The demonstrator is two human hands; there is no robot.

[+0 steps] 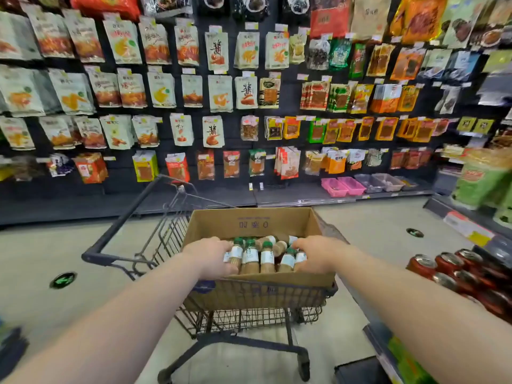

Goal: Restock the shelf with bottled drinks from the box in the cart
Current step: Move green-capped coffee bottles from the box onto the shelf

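1 wire cart (pixel 249 320) stood in the aisle with 1 open cardboard box (pixel 249 223) sitting in its basket. The bottles (pixel 267 260) were inside that box, packed toward its near wall: brown drinks with white labels, most with green caps. 5 stood side by side in the front row, and at least 3 more lay or leaned behind them; the full count could not be told.

Both hands were down in the box, 1 at each end of the front row. The left hand (pixel 210 256) had its fingers (pixel 228 252) curled around the bottle at the left end. The right hand (pixel 318 253) had its fingers (pixel 297 245) curled over the bottle at the right end, so the row was grasped between the 2 hands.

On the right, a low shelf (pixel 468 231) carried red cans (pixel 448 260), at least 5 of them in view. Across the aisle, rows of hanging snack packets (pixel 219 92) covered the wall, with 2 pink trays (pixel 343 187) and 2 grey trays (pixel 379 182) below them. 2 round green markers (pixel 63 279) lay on the floor (pixel 41 245).
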